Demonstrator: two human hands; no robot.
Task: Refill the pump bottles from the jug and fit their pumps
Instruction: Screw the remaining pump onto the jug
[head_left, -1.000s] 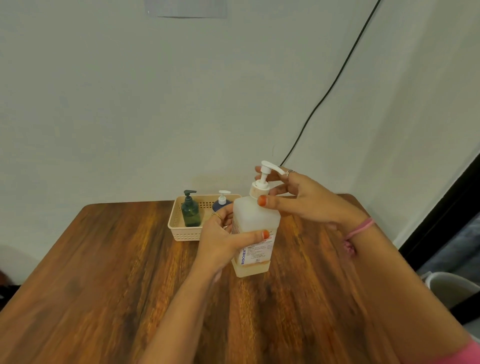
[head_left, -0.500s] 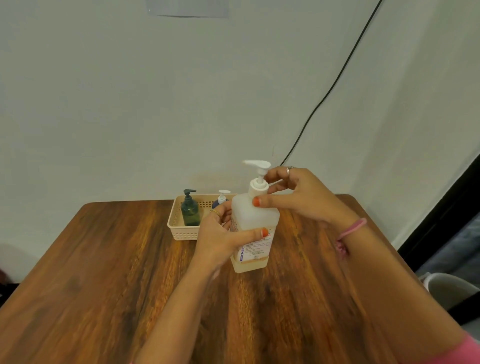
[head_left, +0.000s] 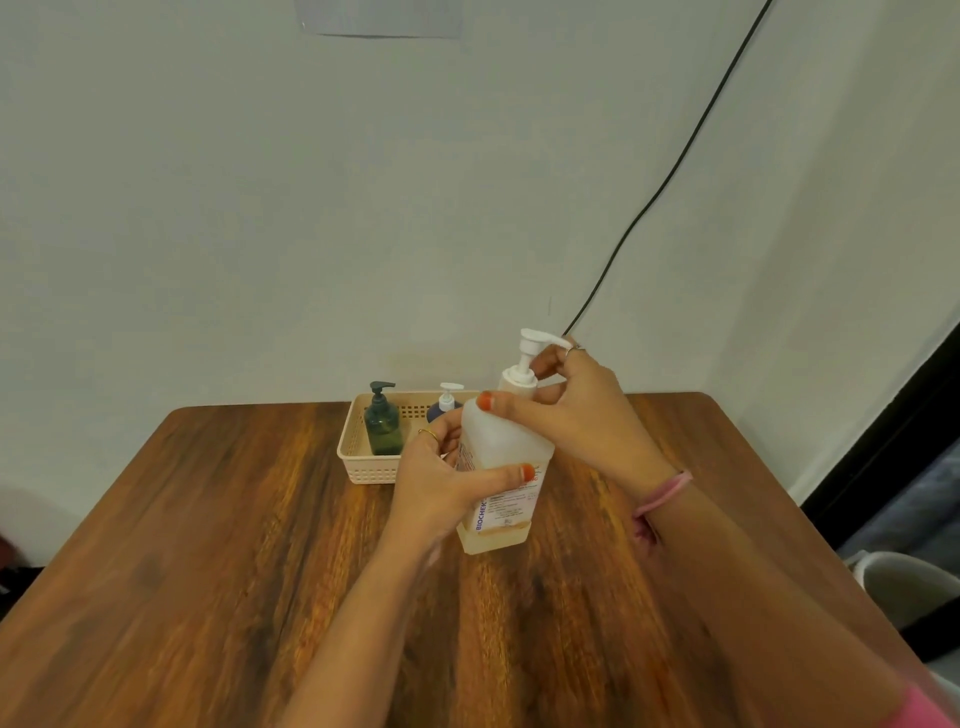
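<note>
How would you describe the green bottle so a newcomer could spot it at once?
On the wooden table, find the cream basket by the wall. The green bottle stands upright at its left end. Its dark pump and green body set it apart from the blue bottle beside it, which has a white pump.

My left hand (head_left: 441, 486) covers the left side of the bottle (head_left: 501, 467) and part of its label (head_left: 506, 506), whose small print is too fine to read. My right hand (head_left: 571, 410) hides the back of the pump collar (head_left: 517, 382). The blue bottle (head_left: 441, 410) in the basket (head_left: 363, 467) is mostly concealed behind my left hand. At lower right, the frame edge cuts off my pink sleeve (head_left: 930, 712).
</note>
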